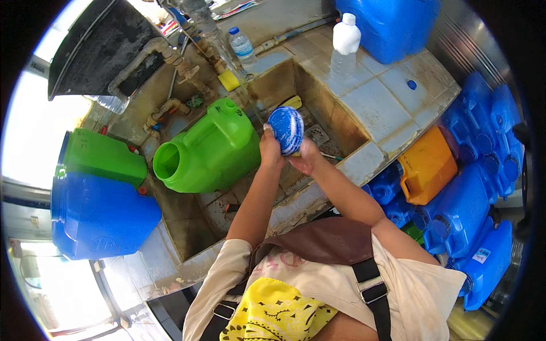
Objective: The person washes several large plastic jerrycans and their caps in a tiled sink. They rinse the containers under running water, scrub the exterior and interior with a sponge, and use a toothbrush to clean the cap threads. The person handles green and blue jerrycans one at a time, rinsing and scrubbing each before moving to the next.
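Observation:
A large round blue screw cap (282, 129), streaked with white suds, is held up over the sink (364, 138). My left hand (270, 149) grips the cap at its left edge. My right hand (305, 157) is closed against its lower right side, and a sliver of yellow shows beneath the cap, too small to name. Just left of my hands a green jerrycan (236, 148) lies tilted across the sink, its wide mouth uncapped and facing left. A yellow-handled tool (293, 102) rests in the sink behind the cap.
On the left ledge stand a green jerrycan (105, 156) and a blue one (102, 210). The right ledge holds a white-topped bottle (344, 48), a small blue cap (411, 84) and a blue container (389, 28). Below are an orange jerrycan (427, 165) and several blue ones. Pipes (182, 68) run behind.

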`<act>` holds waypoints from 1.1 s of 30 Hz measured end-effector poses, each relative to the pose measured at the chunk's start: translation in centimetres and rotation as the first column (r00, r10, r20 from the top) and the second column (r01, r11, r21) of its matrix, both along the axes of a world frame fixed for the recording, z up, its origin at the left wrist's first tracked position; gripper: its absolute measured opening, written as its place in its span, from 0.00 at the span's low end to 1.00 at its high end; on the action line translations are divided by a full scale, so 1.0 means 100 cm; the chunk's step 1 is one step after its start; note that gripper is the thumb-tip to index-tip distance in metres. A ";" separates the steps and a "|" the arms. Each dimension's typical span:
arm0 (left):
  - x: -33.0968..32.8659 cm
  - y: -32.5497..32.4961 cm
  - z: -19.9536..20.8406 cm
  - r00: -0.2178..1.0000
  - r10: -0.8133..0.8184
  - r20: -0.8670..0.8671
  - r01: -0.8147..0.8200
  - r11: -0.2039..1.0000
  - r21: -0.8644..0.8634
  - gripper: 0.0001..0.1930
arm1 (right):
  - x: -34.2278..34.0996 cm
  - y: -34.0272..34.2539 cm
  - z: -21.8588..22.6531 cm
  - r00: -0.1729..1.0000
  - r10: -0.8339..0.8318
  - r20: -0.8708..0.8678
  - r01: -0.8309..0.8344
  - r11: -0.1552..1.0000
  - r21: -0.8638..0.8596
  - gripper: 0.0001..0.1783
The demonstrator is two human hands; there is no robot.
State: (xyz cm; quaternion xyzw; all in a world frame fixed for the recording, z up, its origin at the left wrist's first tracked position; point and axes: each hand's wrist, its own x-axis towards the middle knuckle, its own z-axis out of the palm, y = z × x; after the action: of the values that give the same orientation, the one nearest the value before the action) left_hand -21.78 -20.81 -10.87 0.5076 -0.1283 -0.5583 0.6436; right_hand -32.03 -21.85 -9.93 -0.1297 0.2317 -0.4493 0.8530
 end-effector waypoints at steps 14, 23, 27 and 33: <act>0.151 0.021 0.096 -0.542 0.319 0.777 0.100 0.943 -0.317 0.18 | -0.205 -0.090 0.048 -0.426 -0.803 -0.418 -0.523 0.595 -0.610 0.23; 0.139 0.083 0.115 -0.512 -0.397 0.762 -0.117 0.911 0.396 0.18 | -0.159 -0.082 -0.020 -0.154 -0.779 -0.609 0.119 0.597 -0.794 0.21; 0.139 0.106 0.109 -0.501 -0.362 0.786 -0.081 0.924 0.375 0.18 | -0.115 -0.063 -0.053 -0.315 -0.815 -0.487 -0.312 0.573 -0.758 0.21; 0.146 0.119 0.111 -0.534 -0.151 0.832 0.019 0.981 0.191 0.14 | -0.082 -0.079 -0.012 0.062 -0.606 -0.793 -0.042 0.792 -0.609 0.21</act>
State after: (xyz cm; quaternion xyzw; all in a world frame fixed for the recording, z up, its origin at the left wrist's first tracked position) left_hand -7.20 -8.92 0.19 0.7437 -0.6463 0.1116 0.1295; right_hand -40.20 -29.71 -11.13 -0.5460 0.6314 -0.4562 0.3084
